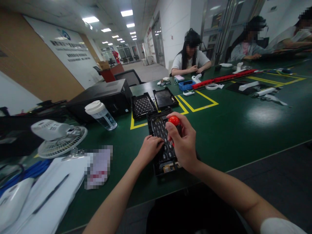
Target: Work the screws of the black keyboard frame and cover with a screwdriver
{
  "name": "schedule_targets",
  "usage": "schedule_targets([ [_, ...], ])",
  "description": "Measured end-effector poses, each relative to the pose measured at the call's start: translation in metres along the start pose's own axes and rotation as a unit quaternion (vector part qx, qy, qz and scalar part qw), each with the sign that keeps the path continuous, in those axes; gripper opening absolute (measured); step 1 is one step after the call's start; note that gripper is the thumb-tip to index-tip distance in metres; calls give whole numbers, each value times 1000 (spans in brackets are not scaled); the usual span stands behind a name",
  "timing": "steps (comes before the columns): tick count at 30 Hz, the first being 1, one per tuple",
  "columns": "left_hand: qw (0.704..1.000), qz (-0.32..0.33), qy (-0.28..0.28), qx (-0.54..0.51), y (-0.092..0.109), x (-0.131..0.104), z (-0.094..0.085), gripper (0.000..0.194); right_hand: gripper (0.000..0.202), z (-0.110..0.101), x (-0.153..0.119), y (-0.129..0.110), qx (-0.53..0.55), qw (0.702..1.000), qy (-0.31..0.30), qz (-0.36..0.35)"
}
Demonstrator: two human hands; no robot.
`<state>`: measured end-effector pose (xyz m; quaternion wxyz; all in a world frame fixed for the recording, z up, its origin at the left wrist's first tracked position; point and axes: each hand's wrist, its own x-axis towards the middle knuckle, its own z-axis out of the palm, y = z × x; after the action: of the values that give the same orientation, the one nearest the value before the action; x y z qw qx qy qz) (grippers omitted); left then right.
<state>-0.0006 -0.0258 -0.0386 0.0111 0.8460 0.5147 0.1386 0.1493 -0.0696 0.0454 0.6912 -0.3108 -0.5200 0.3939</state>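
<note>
A black open case [159,166] lies on the green table in front of me, with rows of dark, shiny cells inside and a small gold-coloured part at its near end. My right hand [184,139] is wrapped round a tool with a red ball-shaped top [174,120], held over the case; its lower end is mostly hidden by my fingers. My left hand [151,148] rests on the case's left edge with its fingers curled together over the cells. Whether anything is between those fingertips is hidden.
Two black trays [143,105] [165,98] lie beyond the case. To the left are a cup [103,117], a white fan [62,139], papers [56,191] and a black box [104,97]. People sit across the table, near a blue bin [186,85] and red strip [224,78].
</note>
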Motion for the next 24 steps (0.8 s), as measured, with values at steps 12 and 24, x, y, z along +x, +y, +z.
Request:
schedule_targets([
  [12, 1000, -4, -9, -4, -2, 0, 2, 18, 25, -29, 34, 8, 176, 966, -151, 111],
  [24, 1000, 1, 2, -1, -1, 0, 0, 16, 26, -45, 79, 20, 282, 808, -483, 184],
])
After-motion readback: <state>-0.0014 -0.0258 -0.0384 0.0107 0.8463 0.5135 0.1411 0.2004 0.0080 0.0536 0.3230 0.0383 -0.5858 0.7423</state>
